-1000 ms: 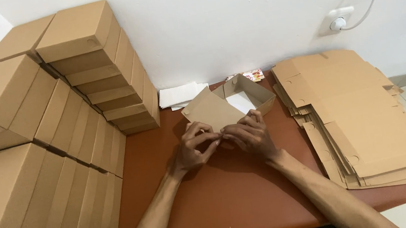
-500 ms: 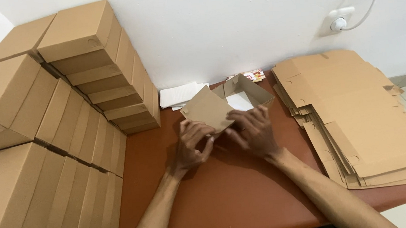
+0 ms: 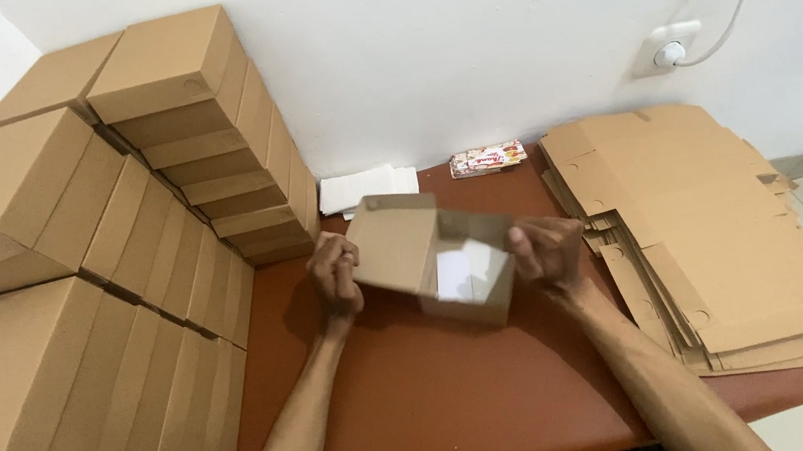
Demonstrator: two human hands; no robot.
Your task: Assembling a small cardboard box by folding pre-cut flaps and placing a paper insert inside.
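A small brown cardboard box is held above a reddish-brown table, half folded, with its lid flap raised and a white sheet showing inside. My left hand grips the box's left side at the flap. My right hand grips its right wall. Both forearms reach in from the bottom of the view.
Several finished brown boxes are stacked in rows on the left against the wall. A pile of flat cardboard blanks lies on the right. White papers and a small colourful packet rest at the table's back edge. A wall socket is above.
The box has been lifted and opened out: my hands moved apart from the middle to its two sides, and the flap now stands up on the left.
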